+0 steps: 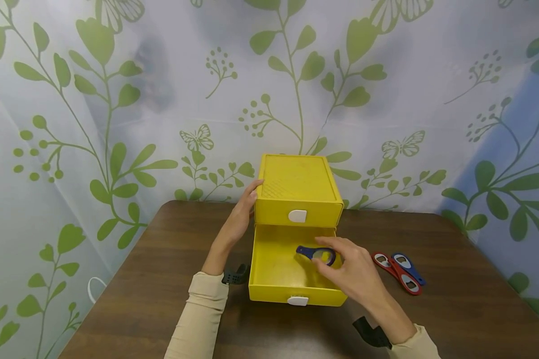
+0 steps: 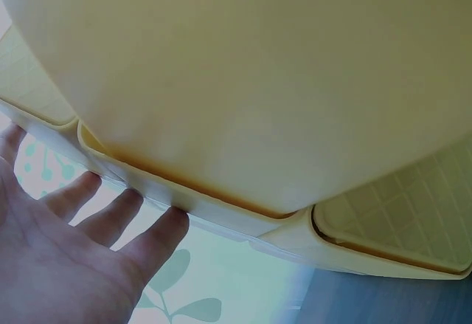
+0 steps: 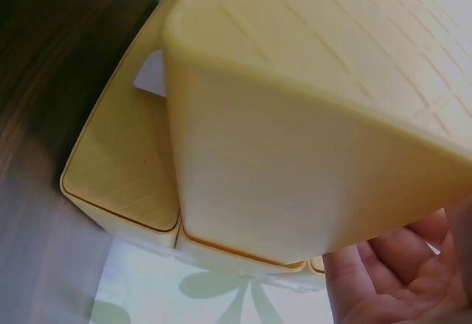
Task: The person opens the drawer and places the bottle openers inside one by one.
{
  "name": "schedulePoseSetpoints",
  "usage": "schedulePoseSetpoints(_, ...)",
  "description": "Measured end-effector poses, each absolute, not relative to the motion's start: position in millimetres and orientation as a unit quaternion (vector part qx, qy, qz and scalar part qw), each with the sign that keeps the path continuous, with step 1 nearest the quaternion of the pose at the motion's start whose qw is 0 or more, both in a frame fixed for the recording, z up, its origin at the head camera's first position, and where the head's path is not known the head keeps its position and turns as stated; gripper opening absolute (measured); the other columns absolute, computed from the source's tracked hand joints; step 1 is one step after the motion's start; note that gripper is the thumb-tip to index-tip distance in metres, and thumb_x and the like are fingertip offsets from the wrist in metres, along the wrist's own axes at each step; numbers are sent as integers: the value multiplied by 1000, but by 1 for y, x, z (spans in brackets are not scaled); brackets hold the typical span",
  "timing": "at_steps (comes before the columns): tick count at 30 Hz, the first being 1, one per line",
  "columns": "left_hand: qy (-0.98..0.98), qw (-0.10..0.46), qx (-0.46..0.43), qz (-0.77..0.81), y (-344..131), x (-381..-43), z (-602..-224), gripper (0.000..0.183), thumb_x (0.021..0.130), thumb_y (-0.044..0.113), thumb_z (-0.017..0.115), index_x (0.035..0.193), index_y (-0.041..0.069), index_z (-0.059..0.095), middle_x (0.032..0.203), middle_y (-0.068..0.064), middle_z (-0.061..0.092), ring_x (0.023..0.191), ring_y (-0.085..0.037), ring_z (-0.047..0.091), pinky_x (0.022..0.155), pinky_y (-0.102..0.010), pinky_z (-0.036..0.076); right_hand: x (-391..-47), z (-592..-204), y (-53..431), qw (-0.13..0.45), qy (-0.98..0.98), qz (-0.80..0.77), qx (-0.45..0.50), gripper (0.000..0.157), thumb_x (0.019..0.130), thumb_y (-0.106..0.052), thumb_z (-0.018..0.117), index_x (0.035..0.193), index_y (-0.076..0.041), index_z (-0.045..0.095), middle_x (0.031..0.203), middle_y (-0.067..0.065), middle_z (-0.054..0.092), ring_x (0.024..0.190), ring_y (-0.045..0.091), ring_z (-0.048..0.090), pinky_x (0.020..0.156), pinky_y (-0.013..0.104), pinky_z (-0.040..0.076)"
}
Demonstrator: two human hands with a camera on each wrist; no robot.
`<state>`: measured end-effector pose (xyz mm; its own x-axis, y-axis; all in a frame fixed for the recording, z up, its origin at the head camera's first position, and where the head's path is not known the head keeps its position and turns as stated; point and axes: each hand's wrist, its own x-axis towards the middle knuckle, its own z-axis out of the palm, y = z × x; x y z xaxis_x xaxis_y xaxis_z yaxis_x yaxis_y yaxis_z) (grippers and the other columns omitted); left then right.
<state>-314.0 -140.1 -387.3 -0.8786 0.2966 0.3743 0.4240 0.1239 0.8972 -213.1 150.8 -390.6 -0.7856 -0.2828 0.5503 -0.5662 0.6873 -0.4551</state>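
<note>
A yellow two-drawer box (image 1: pixel 296 174) stands on the table with its lower drawer (image 1: pixel 269 262) pulled out. Along the box's left side my left hand (image 1: pixel 239 214) rests its extended fingers; in the left wrist view those fingertips (image 2: pixel 173 221) lie at the edge of the yellow plastic. Over the right part of the drawer, my right hand (image 1: pixel 355 267) has thumb and fingers around the ring end of a dark blue bottle opener (image 1: pixel 306 251), whose handle points left. In the right wrist view, yellow plastic partly hides the right hand (image 3: pixel 398 269) and the opener is out of sight.
Right of the box, a red bottle opener (image 1: pixel 397 273) lies across a blue bottle opener (image 1: pixel 410 267) on the brown table (image 1: pixel 161 279). The closed upper drawer has a white pull tab (image 1: pixel 297 216). A leaf-patterned curtain (image 1: pixel 184 99) hangs behind.
</note>
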Motion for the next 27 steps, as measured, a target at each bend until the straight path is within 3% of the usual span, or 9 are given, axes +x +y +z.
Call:
schedulePoseSetpoints(4,-746,51,-244,-617,-140,-315,-387,54,112,49,23,163,30,24,172,0,13,157,-30,20,118,-69,25,-213,-390,151,220,-892,316,239,44,82,-18,88,123,-11,75,119,6,75,104,28,73,86,50,59)
schedulePoseSetpoints(27,-752,55,-240,-611,-140,-315,-388,54,112,47,24,163,30,24,172,-2,14,156,-32,20,117,-70,26,-217,-385,165,254,-886,321,218,41,82,-11,87,120,-9,75,115,6,76,101,29,73,86,51,59)
